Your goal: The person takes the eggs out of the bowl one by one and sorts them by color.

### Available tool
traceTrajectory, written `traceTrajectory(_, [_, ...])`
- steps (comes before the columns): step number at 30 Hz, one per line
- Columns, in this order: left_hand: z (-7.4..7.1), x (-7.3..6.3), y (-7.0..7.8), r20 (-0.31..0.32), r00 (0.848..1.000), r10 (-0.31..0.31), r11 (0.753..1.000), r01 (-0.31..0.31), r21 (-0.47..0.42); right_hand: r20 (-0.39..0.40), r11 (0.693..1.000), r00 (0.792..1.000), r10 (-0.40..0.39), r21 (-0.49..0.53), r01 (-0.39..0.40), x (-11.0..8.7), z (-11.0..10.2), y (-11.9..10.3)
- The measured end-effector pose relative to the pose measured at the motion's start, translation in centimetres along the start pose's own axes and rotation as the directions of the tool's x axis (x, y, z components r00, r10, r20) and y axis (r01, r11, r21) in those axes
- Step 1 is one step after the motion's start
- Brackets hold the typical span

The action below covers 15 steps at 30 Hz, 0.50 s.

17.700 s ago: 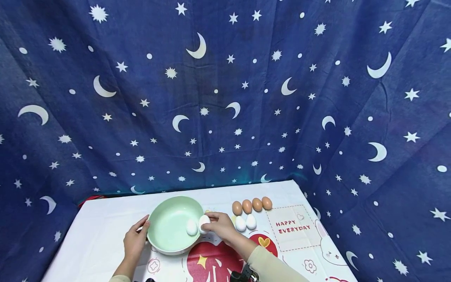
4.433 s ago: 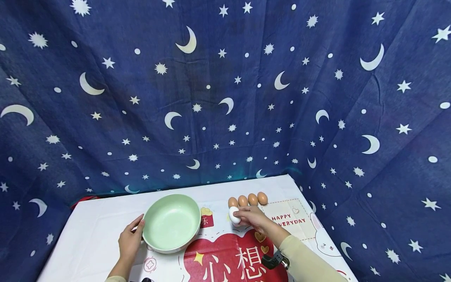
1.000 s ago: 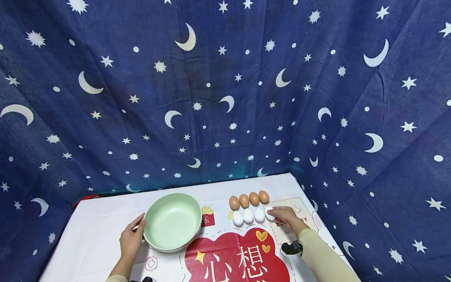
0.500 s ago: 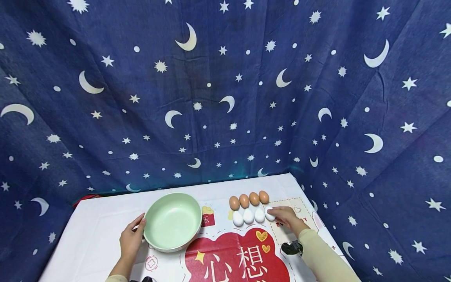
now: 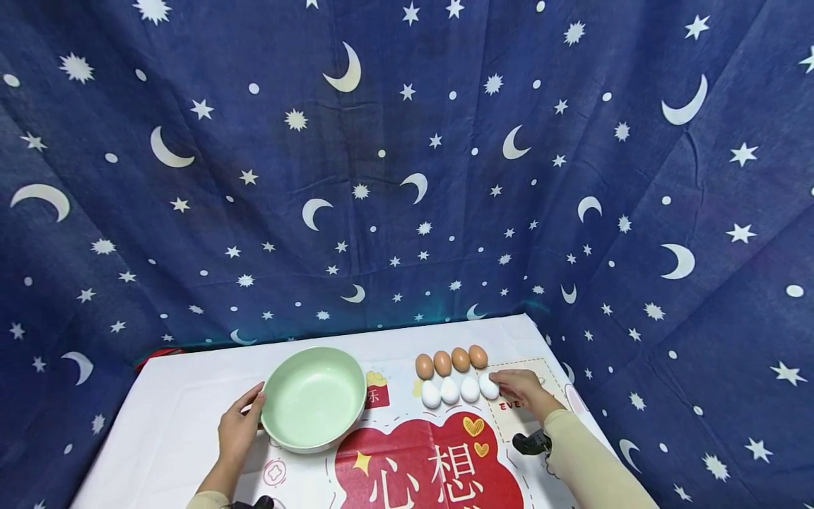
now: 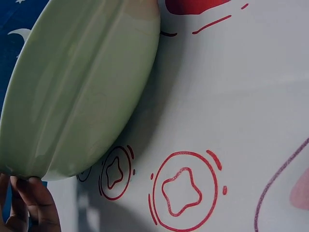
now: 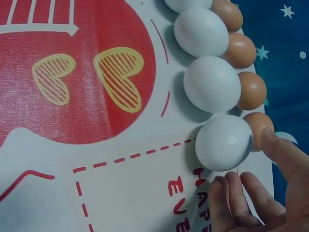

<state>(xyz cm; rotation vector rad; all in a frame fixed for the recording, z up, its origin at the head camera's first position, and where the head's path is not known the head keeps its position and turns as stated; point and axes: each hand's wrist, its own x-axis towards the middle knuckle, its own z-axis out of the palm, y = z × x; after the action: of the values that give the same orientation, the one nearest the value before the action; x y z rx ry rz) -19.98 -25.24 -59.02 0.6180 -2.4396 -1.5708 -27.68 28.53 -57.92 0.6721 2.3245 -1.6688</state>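
My left hand holds the left side of a round light-green bowl, whose inside shows nothing. In the left wrist view, its fingertips meet the bowl's edge. My right hand is at the right end of a row of white eggs. The right wrist view shows its thumb and bent fingers spread apart beside the end white egg, which lies on the table. Behind the white eggs runs a row of several brown eggs; the thumb overlaps the end brown egg in that view.
The table has a white printed cloth with a large red patch and lettering. A dark blue curtain with moons and stars hangs behind the table and along its right side. A black strap is on the right wrist.
White eggs once in the bowl now line up before the brown ones, the last set down at the right end. My right hand's fingers have loosened from it; the left hand stays at the bowl.
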Motion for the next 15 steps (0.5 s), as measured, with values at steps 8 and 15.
traceTrajectory(8, [-0.3, 0.1, 0.1, 0.027, 1.0, -0.016, 1.0, 0.017, -0.014, -0.045, 0.996, 0.999, 0.004, -0.084, -0.008, 0.5, -0.5, -0.5])
traceTrajectory(15, [-1.4, 0.8, 0.8, 0.048, 0.997, 0.055, 0.988, -0.061, 0.144, -0.122, 0.967, 0.98, -0.155, -0.22, 0.125, -0.2, -0.3, -2.2])
